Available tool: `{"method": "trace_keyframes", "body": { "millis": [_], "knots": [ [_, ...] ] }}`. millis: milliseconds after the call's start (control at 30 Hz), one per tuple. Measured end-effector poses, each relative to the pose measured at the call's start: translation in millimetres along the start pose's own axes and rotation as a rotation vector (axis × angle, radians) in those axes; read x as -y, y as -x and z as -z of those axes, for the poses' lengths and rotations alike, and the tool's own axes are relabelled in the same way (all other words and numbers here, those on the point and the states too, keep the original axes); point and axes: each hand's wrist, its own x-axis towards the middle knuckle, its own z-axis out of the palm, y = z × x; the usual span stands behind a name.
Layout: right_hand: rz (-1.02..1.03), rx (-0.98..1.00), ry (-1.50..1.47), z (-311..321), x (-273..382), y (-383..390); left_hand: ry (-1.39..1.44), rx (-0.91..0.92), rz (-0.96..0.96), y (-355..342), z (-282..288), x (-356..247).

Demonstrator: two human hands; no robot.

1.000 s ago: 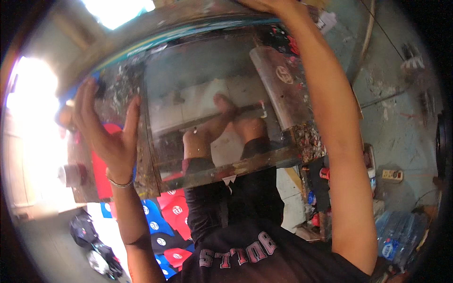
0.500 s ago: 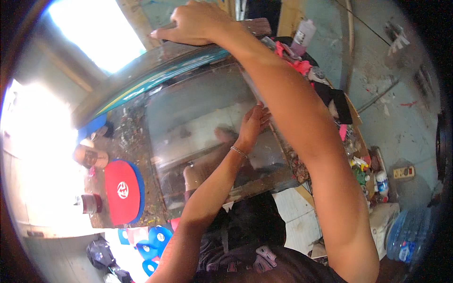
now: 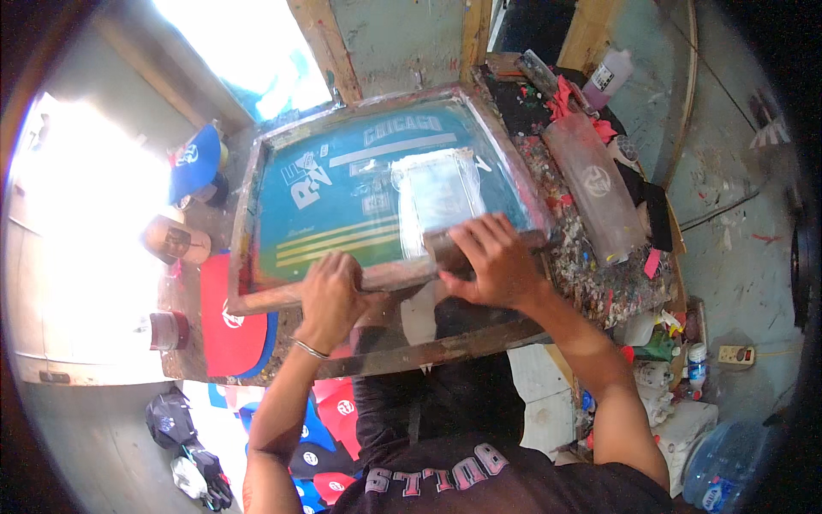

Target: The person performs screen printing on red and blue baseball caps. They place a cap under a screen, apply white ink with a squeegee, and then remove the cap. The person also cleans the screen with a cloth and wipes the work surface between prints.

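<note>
A wooden-framed printing screen (image 3: 411,137) with teal mesh lies on the table. Its mesh carries pale letters and stripes, yellow bars at the near left and a white ink patch (image 3: 441,193) right of the middle. My left hand (image 3: 331,295) is closed over the near rail of the frame. Closed on a brown wooden squeegee (image 3: 443,250), my right hand (image 3: 495,261) is at the near rail, just below the ink patch. The squeegee's lower part is hidden by my fingers. Under the near rail shows the glossy table top (image 3: 402,338).
Left of the screen lie a red cap-shaped piece (image 3: 229,317), a blue one (image 3: 195,163) and jars (image 3: 167,330). On the paint-crusted right side rest a translucent printed sheet (image 3: 595,184), pink rags (image 3: 565,98) and a bottle (image 3: 608,77). A large water bottle (image 3: 728,467) stands lower right.
The screen, tilted up at the back before, now lies flat over the glossy surface. My right hand has come from its raised edge to the near rail; my left has moved left onto the frame.
</note>
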Motion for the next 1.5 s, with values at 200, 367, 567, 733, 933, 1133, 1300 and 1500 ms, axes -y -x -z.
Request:
{"method": "trace_keyframes", "body": {
  "millis": [200, 367, 567, 733, 933, 1133, 1300, 1500],
  "knots": [
    [-0.098, 0.347, 0.047, -29, -10, 18, 0.167, 0.115, 0.055, 16, -41, -1],
    [-0.244, 0.698, -0.115, -50, -69, -45, 0.138, 0.025, 0.021, 21, -61, 5],
    [-0.168, 0.546, -0.264, -60, -97, -59, 0.138, 0.031, 0.036, 21, -62, 5],
    [-0.229, 0.527, -0.203, -75, -118, -89, 0.143, 0.018, 0.027, 21, -64, 6],
    [-0.303, 0.446, -0.189, -69, -129, -99, 0.172, -0.01, 0.039, 23, -62, 9],
    [-0.409, 0.436, -0.113, -56, -139, -95, 0.187, -0.029, 0.042, 23, -63, 10],
    [-0.428, 0.439, 0.07, -70, -145, -94, 0.224, -0.047, 0.04, 20, -56, 9],
    [-0.318, 0.536, -0.131, -90, -161, -110, 0.25, -0.037, 0.028, 16, -47, 10]
  ]
}}
